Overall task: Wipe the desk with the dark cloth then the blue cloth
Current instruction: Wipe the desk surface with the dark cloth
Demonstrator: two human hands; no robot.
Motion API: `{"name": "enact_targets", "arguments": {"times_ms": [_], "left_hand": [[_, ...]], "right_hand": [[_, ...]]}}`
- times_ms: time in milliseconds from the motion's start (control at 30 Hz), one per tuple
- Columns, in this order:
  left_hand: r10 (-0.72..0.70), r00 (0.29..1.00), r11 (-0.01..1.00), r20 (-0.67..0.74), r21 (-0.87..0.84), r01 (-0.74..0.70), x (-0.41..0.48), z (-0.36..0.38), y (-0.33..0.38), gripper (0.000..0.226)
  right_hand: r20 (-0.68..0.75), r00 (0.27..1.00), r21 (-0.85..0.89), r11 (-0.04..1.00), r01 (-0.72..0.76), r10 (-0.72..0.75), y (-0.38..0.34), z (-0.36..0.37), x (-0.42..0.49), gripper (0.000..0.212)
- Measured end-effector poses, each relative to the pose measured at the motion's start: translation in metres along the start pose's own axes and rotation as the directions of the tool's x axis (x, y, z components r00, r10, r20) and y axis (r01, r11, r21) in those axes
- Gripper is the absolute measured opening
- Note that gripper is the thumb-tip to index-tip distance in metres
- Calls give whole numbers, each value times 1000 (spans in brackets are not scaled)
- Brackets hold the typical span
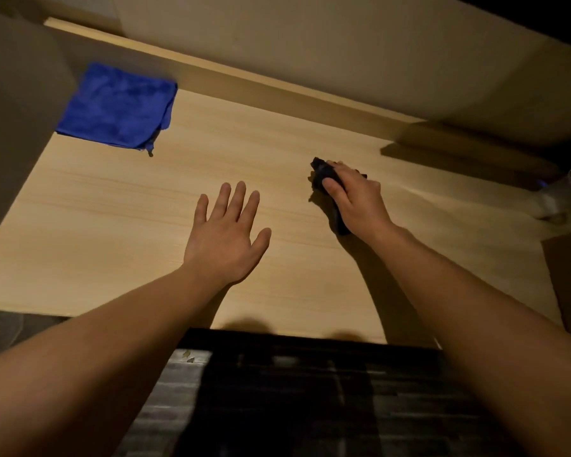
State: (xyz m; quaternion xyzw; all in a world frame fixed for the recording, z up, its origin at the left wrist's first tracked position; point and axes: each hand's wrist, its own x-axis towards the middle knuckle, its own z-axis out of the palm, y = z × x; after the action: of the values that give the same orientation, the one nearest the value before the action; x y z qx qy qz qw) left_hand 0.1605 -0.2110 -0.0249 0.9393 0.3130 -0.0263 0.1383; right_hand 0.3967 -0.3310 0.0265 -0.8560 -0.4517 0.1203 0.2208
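Right hand (356,199) grips dark cloth (323,174) on desk (112,209); left hand (226,234) flat.

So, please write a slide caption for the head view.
Right hand grips the dark cloth on the desk; left hand spread, blue cloth lies far left.

Cloths, 2: blue cloth (116,105) upper left, dark cloth (322,170) centre right. Hands, 2: left hand (225,235), right hand (356,201). Desk (112,209), 1.

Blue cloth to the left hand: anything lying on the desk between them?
Nothing: the head view shows only bare desk between the blue cloth and the open left hand.
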Motion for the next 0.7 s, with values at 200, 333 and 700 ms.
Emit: {"name": "enact_targets", "arguments": {"times_ms": [200,333,700], "left_hand": [[-25,1000,999,5,25,25,2,-1,2,77],[-47,999,998,6,33,47,3,-1,3,76],[-67,998,995,20,73,66,2,-2,5,76]], "right_hand": [[40,990,-247,959,140,-135,26,-2,97,42],[109,983,-318,931,178,-150,39,5,129,47],[297,947,-384,893,236,-122,47,11,111,66]]}}
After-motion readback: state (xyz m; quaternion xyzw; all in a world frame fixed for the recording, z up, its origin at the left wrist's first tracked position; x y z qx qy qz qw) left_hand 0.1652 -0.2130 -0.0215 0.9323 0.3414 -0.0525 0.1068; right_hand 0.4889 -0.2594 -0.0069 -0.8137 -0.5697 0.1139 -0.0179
